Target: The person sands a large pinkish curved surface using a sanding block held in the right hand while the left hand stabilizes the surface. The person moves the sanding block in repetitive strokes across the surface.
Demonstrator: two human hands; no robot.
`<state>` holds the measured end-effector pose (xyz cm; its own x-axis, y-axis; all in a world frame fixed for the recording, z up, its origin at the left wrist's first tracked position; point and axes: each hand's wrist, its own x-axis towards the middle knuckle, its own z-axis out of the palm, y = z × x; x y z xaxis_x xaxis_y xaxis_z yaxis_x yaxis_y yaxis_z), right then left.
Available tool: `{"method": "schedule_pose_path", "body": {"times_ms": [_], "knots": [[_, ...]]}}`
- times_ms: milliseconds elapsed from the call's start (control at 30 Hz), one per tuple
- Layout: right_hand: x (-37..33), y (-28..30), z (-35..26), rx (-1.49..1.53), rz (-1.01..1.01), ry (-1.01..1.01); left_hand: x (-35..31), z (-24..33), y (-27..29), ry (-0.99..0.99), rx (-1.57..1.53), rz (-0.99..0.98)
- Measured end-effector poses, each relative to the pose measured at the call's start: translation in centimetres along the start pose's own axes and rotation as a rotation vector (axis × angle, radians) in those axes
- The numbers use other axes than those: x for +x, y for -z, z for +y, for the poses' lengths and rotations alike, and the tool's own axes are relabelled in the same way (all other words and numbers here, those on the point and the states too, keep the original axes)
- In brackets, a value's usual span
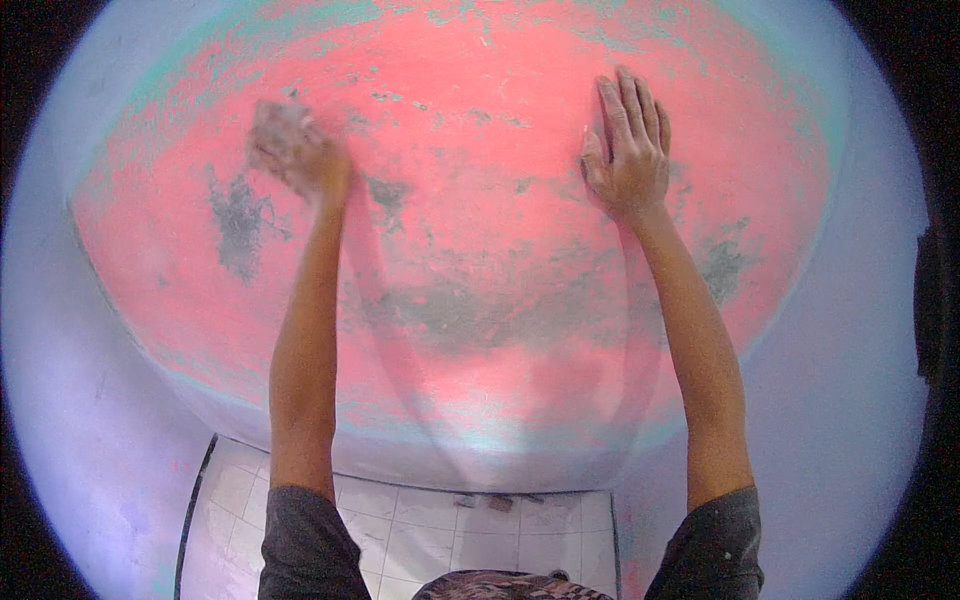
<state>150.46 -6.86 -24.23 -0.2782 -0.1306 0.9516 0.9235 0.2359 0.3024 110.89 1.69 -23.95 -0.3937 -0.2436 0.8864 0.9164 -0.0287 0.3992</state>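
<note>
Both arms reach forward to a wall with a large pink-looking area, marked by worn grey and greenish patches. My left hand, smeared by motion, presses a greyish, rough-looking sheet-like piece against the left part of the wall. The blur hides its exact kind and part of the fingers. On the right, my right hand lies flat on the wall, empty, with the fingers stretched upward and the thumb apart.
Pale side walls flank the pink area. Below is a white tiled floor, with a small brownish block and other bits by the wall's foot. A dark shape shows at the far right edge.
</note>
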Motion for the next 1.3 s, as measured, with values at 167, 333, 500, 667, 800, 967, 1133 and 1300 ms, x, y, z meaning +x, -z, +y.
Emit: {"method": "schedule_pose_path", "body": {"times_ms": [167, 333, 500, 667, 800, 967, 1133, 1300], "knots": [[-0.7, 0.1, 2.0, 0.033, 0.024, 0.034, -4.3, 7.8, 5.2, -0.694, -0.434, -0.303], [-0.7, -0.6, 2.6, 0.052, 0.004, 0.054, -1.7, 0.8, 1.4, -0.432, -0.377, -0.173], [-0.5, -1.5, 1.5, 0.087, 0.034, 0.047, -0.3, -3.4, 0.6, -0.133, -0.187, -0.036], [-2.0, -1.1, 2.7, 0.097, 0.043, 0.024, -4.4, 5.9, 5.5, -0.743, -0.393, -0.335], [-1.7, -1.3, 2.4, 0.093, 0.029, 0.028, -2.9, 4.3, 3.8, -0.656, -0.340, -0.308], [-0.4, -1.7, -1.4, 0.103, 0.020, -0.006, 0.9, 1.6, -0.8, -0.065, -0.357, -0.116], [-1.5, -2.0, -1.8, 0.101, -0.022, -0.002, -4.9, 10.8, 3.7, -0.809, -0.429, -0.393], [-0.8, -2.9, -2.7, 0.081, -0.013, -0.034, 0.3, 2.6, -0.5, -0.625, -0.378, -0.161]]}}
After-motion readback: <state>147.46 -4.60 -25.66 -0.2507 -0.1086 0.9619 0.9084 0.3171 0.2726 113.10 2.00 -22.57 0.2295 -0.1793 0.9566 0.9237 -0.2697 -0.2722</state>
